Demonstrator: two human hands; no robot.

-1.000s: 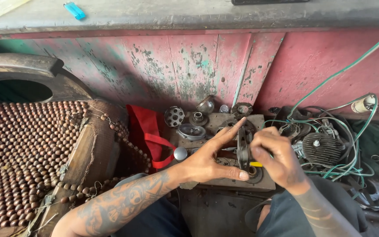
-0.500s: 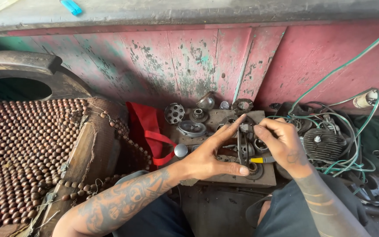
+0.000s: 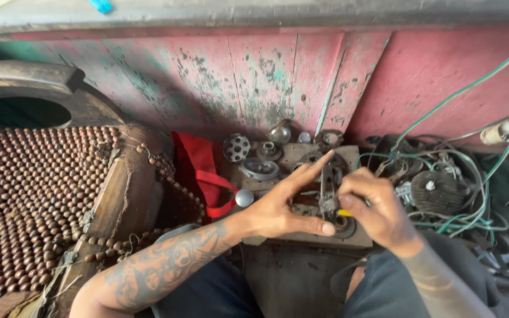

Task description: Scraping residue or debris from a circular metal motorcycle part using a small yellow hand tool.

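- A small upright grey metal part [image 3: 327,189] is steadied on a worn grey block [image 3: 301,235] by the left hand [image 3: 284,206], whose fingers are spread wide, thumb and forefinger flanking it.
- A yellow-handled tool [image 3: 345,212] is gripped by the closed right hand [image 3: 378,209], just beside the part.
- Loose grey gears and discs [image 3: 248,156] are seen behind; tangled green wires [image 3: 472,194] lie to the right.

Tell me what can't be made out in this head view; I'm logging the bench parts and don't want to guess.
- Head view: the metal part is partly covered by the left hand and right hand.
- The yellow-handled tool: its tip is hidden under the right hand.
- The blue object is cut off by the top edge.
- The green wires tangle over small parts, too cluttered to identify.
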